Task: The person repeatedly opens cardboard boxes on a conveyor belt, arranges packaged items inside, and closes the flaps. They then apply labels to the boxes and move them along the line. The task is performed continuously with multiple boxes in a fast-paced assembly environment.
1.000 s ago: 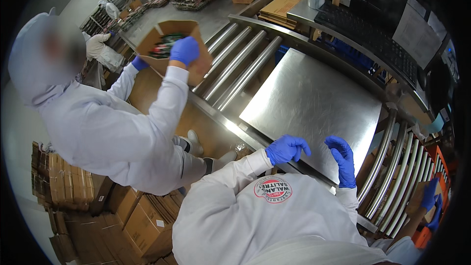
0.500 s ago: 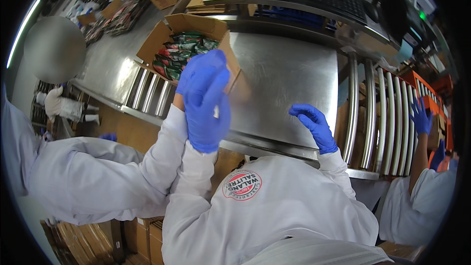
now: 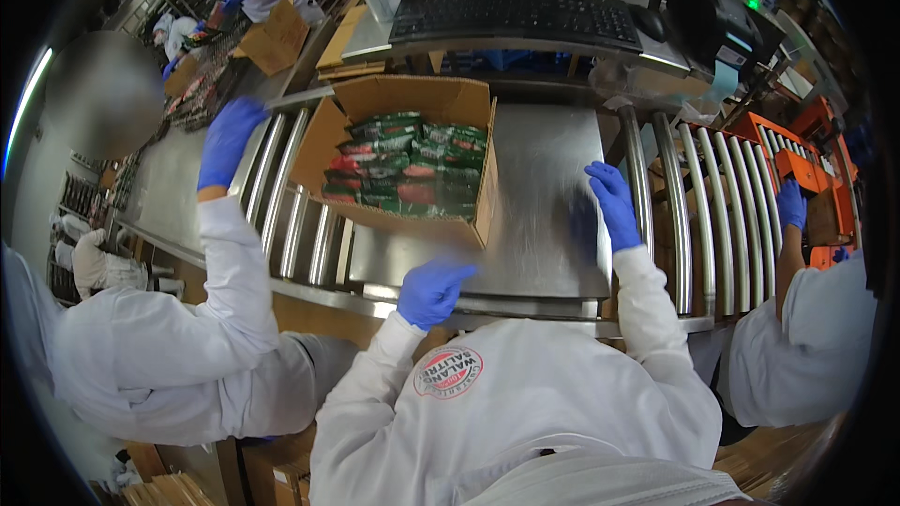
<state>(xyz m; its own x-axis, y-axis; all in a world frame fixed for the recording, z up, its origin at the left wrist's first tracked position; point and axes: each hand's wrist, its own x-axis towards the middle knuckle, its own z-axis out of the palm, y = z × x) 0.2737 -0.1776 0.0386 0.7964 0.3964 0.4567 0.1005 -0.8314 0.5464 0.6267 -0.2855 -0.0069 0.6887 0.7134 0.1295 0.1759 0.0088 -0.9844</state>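
An open cardboard box (image 3: 487,192) holds rows of green and red packets (image 3: 412,164) and stands on the metal table plate (image 3: 544,178). Just below its near right corner is my blue-gloved left hand (image 3: 434,293), apart from the box, with some fingers bent and the index finger stretched out; I see nothing in it. To the right, my gloved right hand (image 3: 616,206) is over the plate's right edge, fingers extended, empty. Left of the box a co-worker's gloved hand (image 3: 228,142) is raised above the rollers.
Rollers (image 3: 281,192) run left of the plate, and more rollers (image 3: 717,215) lie on the right. A keyboard (image 3: 514,17) and mouse (image 3: 647,23) sit on a shelf behind. Another co-worker's gloved hand (image 3: 792,203) is at the far right, near orange equipment (image 3: 797,167).
The box now stands on the metal plate, farther right in view. The co-worker's hand has moved left, away from it. My left hand is lower and nearer me. The view has shifted.
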